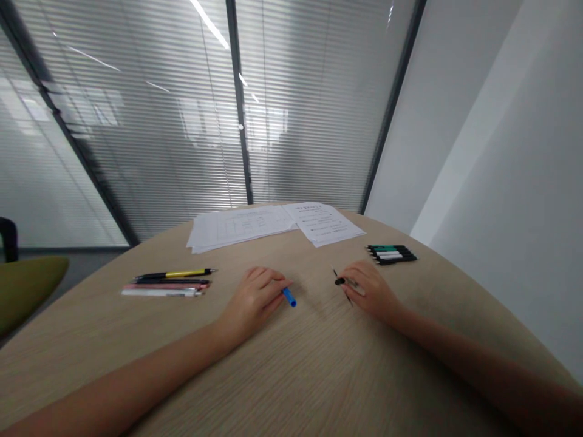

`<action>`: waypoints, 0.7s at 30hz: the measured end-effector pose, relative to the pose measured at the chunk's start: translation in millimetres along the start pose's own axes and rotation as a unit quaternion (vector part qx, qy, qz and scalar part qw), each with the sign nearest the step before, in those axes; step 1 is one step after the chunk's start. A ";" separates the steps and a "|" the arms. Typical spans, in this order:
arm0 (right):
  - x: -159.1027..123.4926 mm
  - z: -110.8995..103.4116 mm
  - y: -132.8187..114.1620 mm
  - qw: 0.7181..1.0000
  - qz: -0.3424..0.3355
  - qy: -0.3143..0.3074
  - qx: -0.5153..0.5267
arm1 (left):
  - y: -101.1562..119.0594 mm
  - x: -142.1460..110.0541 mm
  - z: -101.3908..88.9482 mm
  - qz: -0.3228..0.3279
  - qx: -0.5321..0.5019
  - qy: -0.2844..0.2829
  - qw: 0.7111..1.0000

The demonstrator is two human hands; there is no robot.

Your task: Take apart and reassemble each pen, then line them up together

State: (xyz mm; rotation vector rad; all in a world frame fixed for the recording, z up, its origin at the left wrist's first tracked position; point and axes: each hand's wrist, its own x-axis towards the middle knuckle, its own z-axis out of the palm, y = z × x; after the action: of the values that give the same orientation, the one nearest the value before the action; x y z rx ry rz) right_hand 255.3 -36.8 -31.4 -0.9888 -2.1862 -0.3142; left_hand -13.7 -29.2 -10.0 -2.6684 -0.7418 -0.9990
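My left hand (255, 298) rests low over the middle of the table, its fingers closed around a short blue tube (289, 297) that looks like a pen cap or barrel piece. Its open-looking round end points toward me. To the right, my right hand (372, 294) is pinched on a small black piece (339, 281) with a rounded end. A thin dark stick (348, 297), like a pen refill, passes by the same fingertips; whether it is gripped or lies on the table I cannot tell. The two hands are apart.
On the left of the wooden table (291, 376) lie several pens and pencils, among them a yellow and black pen (177, 274) and a white pen (159, 292). A row of black, green and white pens (392, 254) is at the right. Printed papers (246, 226) lie at the far edge.
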 end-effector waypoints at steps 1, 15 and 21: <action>-0.3 -0.1 -0.6 1.000 -0.012 -0.003 -0.009 | 0.1 -0.1 0.1 -0.001 0.000 0.002 1.000; -2.2 1.6 3.3 0.999 0.020 -0.007 0.029 | 3.0 -1.8 0.6 -0.023 0.009 -0.013 1.000; -3.2 3.4 8.9 0.996 0.080 0.012 0.044 | 5.6 -0.5 -0.1 -0.028 0.026 -0.005 0.999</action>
State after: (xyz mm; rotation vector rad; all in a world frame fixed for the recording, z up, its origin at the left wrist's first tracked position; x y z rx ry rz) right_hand 261.6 -30.9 -36.6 -1.0960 -2.0671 -0.1524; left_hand -11.2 -34.2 -10.3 -2.6241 -0.8370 -0.9657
